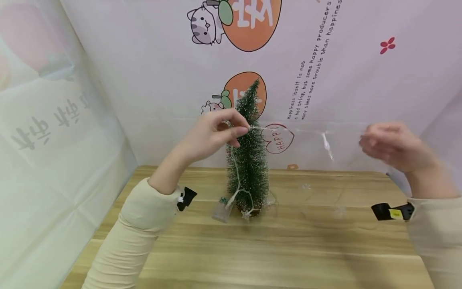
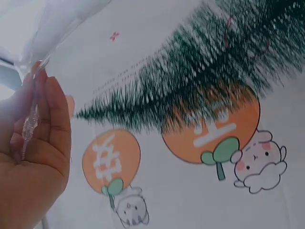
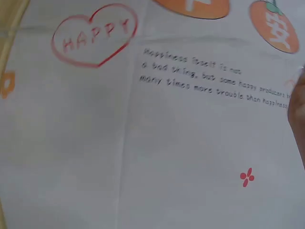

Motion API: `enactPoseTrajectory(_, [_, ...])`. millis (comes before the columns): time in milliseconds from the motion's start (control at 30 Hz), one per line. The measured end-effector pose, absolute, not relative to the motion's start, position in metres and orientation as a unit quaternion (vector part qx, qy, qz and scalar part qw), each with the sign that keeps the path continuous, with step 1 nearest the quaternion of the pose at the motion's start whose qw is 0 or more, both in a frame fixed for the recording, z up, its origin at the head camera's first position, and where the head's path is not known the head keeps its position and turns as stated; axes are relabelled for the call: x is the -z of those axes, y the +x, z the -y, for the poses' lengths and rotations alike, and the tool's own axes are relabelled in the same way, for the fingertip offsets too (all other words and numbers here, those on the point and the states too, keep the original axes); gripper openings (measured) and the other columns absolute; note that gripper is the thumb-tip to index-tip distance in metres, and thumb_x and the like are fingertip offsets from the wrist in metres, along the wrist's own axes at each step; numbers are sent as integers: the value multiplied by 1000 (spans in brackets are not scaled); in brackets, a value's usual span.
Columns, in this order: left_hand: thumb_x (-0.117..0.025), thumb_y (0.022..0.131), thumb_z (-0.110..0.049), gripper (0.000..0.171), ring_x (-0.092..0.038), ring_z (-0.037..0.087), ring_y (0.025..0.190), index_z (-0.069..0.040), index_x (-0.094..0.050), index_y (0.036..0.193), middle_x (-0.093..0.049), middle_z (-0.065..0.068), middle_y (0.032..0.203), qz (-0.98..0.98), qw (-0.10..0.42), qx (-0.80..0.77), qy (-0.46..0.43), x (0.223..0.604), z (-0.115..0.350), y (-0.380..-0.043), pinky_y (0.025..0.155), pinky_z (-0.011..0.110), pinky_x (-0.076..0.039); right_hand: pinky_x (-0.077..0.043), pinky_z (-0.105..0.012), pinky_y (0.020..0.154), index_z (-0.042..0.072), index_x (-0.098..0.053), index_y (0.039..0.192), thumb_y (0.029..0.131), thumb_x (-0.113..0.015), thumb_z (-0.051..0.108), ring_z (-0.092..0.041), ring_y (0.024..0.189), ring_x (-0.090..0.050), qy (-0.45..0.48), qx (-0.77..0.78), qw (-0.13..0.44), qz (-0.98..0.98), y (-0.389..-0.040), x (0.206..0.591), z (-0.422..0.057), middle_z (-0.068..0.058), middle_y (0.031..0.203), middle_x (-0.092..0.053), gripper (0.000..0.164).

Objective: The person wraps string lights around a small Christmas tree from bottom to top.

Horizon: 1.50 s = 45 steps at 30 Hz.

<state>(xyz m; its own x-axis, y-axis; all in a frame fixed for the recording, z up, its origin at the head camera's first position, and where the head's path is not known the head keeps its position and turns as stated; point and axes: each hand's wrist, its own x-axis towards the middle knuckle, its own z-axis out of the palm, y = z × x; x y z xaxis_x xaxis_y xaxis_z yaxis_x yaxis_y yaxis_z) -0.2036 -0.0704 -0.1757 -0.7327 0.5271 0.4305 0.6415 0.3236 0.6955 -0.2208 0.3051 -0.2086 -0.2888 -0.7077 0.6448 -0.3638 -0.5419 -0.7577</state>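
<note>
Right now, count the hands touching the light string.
1 for certain: the left hand pinches the light string beside the small tree. The right hand is blurred, so its contact with the string cannot be told.

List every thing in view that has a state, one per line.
Little tree: upright on the table.
Light string: unlit, draped down the tree, stretched between both hands.
Battery box: lying on the table beside the tree's base.
Left hand: pinches the string near the treetop.
Right hand: raised, blurred; grip unclear.
</note>
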Motion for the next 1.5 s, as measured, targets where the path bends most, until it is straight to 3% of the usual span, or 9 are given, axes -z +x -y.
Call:
enactPoseTrajectory(167, [-59,92,0,15,-64,10,66,8,-64,103,-65,12,94,772,87,522,-353,170,87,-209,71,29,-59,-18,-16,53,-21,-52,93,95,-25,3,-10,53,-26,-593,741,159,-272,-220,190,-295,0,52,-28,36])
enactPoseTrajectory(400, [-55,90,9,19,-66,5,69,10,-66,106,-71,20,99,752,139,516,-387,167,102,-217,71,27,-59,-18,-19,43,-23,-54,92,97,-30,9,-13,44,-25,-506,798,195,-261,-225,158,-298,-4,54,-29,40])
enactPoseTrajectory(600, [-49,90,14,20,-59,0,67,7,-66,98,-68,21,108,781,213,422,-408,171,114,-227,65,16,-50,-11,-22,40,-21,-57,84,101,-24,14,-14,42,-22,-414,844,176,-292,-233,130,-288,-8,57,-33,51])
enactPoseTrajectory(767, [-45,93,13,30,-55,-4,67,4,-70,108,-67,18,117,801,260,400,-362,173,118,-235,59,13,-42,-7,-20,42,-15,-56,73,104,-21,19,-15,41,-24,-352,872,152,-303,-241,115,-272,-9,55,-39,58])
enactPoseTrajectory(967, [-44,98,2,35,-59,-3,74,-3,-59,129,-58,10,135,789,236,503,-263,175,121,-245,74,15,-49,-7,-17,43,-14,-60,86,101,-38,15,-13,41,-23,-301,902,123,-284,-247,105,-247,-8,56,-43,40])
enactPoseTrajectory(1100, [-44,97,2,42,-61,-2,79,-6,-51,137,-50,6,144,749,212,580,-238,176,123,-251,81,19,-50,-7,-16,44,-12,-60,105,101,-40,10,-11,42,-24,-305,899,118,-291,-252,101,-233,-8,58,-46,30])
enactPoseTrajectory(1267, [-44,97,3,48,-63,0,90,-12,-45,143,-42,1,151,732,182,620,-217,175,121,-258,90,21,-51,-6,-14,44,-6,-61,111,101,-43,13,-11,39,-24,-262,913,111,-294,-258,99,-219,-5,55,-41,28])
enactPoseTrajectory(1367, [-39,99,3,49,-64,10,107,-12,-40,145,-36,1,154,730,156,631,-211,175,120,-264,100,27,-49,-7,-15,44,0,-60,118,101,-43,14,-13,38,-27,-231,921,107,-296,-263,99,-214,-5,55,-42,27])
enactPoseTrajectory(1500, [-31,99,3,51,-52,28,127,-10,-33,149,-29,2,158,714,118,658,-210,174,118,-271,109,35,-44,-9,-16,43,7,-54,129,101,-41,13,-13,39,-28,-218,918,107,-313,-270,104,-212,-5,60,-44,31])
